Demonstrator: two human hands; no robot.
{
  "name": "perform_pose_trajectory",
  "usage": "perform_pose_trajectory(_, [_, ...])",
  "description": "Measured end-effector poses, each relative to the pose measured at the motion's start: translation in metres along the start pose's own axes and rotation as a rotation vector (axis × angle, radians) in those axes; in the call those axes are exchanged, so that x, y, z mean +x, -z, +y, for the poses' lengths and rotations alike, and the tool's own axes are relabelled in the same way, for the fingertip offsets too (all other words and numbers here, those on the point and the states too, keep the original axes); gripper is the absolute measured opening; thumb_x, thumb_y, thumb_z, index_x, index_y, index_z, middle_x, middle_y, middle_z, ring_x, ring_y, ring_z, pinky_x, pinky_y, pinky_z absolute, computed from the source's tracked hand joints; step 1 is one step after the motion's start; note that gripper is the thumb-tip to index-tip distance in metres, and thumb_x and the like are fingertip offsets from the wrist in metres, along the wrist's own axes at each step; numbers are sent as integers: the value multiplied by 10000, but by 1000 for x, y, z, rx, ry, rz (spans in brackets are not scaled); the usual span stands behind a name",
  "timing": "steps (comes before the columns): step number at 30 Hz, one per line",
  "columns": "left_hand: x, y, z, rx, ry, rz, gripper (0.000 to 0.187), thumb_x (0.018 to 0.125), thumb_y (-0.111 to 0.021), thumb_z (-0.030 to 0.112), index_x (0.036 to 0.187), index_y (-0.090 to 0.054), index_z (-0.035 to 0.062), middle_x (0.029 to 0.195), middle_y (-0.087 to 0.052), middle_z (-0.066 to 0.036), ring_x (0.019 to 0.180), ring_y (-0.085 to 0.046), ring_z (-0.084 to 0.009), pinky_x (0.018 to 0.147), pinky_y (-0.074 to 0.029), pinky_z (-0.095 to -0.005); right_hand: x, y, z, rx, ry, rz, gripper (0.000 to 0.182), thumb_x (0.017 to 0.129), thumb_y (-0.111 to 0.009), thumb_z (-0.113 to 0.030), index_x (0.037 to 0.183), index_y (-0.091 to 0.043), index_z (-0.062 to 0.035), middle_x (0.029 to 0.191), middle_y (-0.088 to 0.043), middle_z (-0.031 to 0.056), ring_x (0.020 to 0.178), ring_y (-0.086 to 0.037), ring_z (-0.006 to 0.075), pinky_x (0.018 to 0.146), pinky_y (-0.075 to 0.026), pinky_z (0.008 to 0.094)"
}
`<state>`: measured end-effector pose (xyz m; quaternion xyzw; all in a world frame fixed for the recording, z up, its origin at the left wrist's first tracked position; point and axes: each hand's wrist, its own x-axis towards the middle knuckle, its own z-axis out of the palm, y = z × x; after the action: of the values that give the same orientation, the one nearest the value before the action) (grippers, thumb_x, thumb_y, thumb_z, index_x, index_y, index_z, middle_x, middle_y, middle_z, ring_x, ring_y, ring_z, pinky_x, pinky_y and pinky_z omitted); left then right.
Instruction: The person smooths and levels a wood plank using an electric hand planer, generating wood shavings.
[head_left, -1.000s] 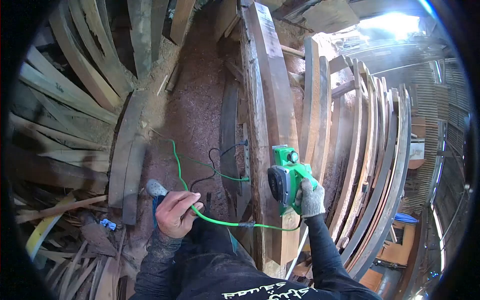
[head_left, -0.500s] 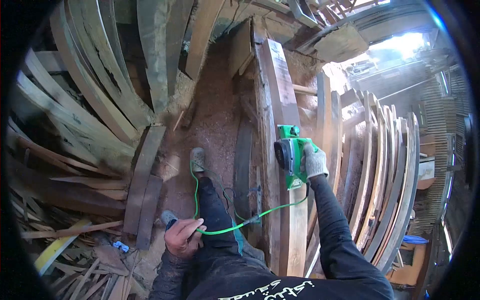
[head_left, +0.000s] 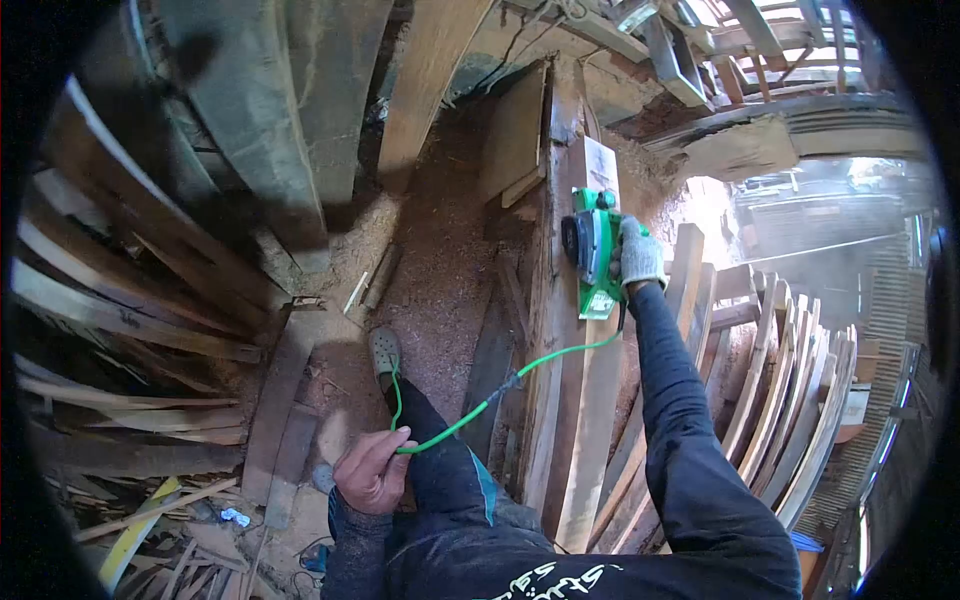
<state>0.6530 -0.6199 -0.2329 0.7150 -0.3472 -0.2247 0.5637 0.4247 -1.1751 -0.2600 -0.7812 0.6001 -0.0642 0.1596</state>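
A green electric hand planer (head_left: 598, 250) rests on a long squared wooden beam (head_left: 592, 430). My right hand (head_left: 640, 252), in a pale knit glove, is wrapped round the planer's handle from the right side. Bare and held low near my thigh, my left hand (head_left: 372, 472) pinches the green power cord (head_left: 460, 422) between thumb and fingers. The cord runs from there up to the planer's rear, with a dark taped joint partway. Behind the planer the beam's top looks pale; its far end shows whitish ahead of the tool.
Curved timbers (head_left: 770, 390) stand in a row at the right. More boards (head_left: 230, 110) lean at the left, with scrap wood (head_left: 190, 560) below them. Sawdust (head_left: 440, 230) covers the ground, where my shoe (head_left: 384, 350) stands beside the cord. Dust hangs at the upper right.
My right hand has pushed the planer forward along the beam, away from my body. The cord has drawn out straighter behind it. My left hand still pinches the cord, and the view has shifted.
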Motion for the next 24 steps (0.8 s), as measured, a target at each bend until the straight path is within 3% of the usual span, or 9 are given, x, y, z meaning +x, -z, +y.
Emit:
perform_pose_trajectory(7, [76, -50, -11, 31, 59, -91, 309, 907, -871, 52, 1213, -833, 64, 1008, -804, -136, 882, -791, -284, 768, -620, -381, 163, -9, -22, 23, 127, 71, 275, 1027, -614, -353, 1007, -722, -101, 855, -726, 122, 729, -722, 293, 653, -570, 459])
perform_pose_trajectory(9, [91, -65, -14, -16, 112, -137, 278, 921, -822, 5, 1198, -825, 27, 983, -810, -164, 869, -798, -291, 773, -622, -362, 205, -13, -29, 65, 163, 91, 323, 1012, -642, -392, 966, -727, -84, 821, -713, 108, 683, -706, 264, 618, -560, 437])
perform_pose_trajectory(16, [135, -107, -10, -7, 118, -198, 303, 898, -868, 18, 1197, -820, 10, 986, -810, -181, 869, -803, -280, 768, -629, -365, 335, -41, -32, 408, 285, 97, 458, 981, -710, -487, 850, -727, -49, 725, -669, 66, 553, -652, 191, 514, -523, 383])
perform_pose_trajectory(17, [137, -109, -9, 4, 99, -185, 322, 881, -888, 32, 1198, -829, 28, 988, -809, -150, 856, -797, -271, 753, -624, -367, 330, -37, -46, 206, 174, 75, 284, 1037, -625, -378, 1022, -706, -106, 881, -735, 129, 736, -731, 279, 650, -575, 454])
perform_pose_trajectory(19, [139, -107, -6, 12, 76, -169, 342, 864, -909, 47, 1199, -837, 46, 990, -807, -119, 843, -791, -261, 738, -619, -370, 323, -32, -49, 1, 68, 54, 206, 1093, -539, -268, 1194, -685, -163, 1037, -800, 192, 919, -809, 368, 786, -628, 525])
perform_pose_trajectory(20, [138, -102, -6, 42, 97, -156, 340, 864, -908, 43, 1197, -838, 43, 987, -807, -123, 840, -792, -256, 738, -620, -371, 319, -33, -37, 178, 172, 59, 291, 1046, -622, -386, 1027, -700, -105, 875, -730, 127, 729, -726, 283, 644, -572, 454])
perform_pose_trajectory(22, [131, -92, -10, 58, 129, -100, 308, 880, -886, 25, 1185, -844, 42, 980, -804, -139, 838, -790, -243, 736, -616, -365, 275, -18, -33, -147, 368, 90, 163, 1053, -587, -276, 1133, -668, -160, 930, -753, 162, 815, -747, 364, 718, -590, 511])
perform_pose_trajectory(24, [124, -76, -16, 97, 165, -73, 296, 884, -876, 22, 1178, -846, 45, 986, -804, -146, 840, -791, -248, 738, -613, -363, 209, -3, -23, -493, 567, 174, 203, 1061, -552, -167, 1240, -636, -214, 986, -775, 197, 902, -768, 445, 792, -608, 569])
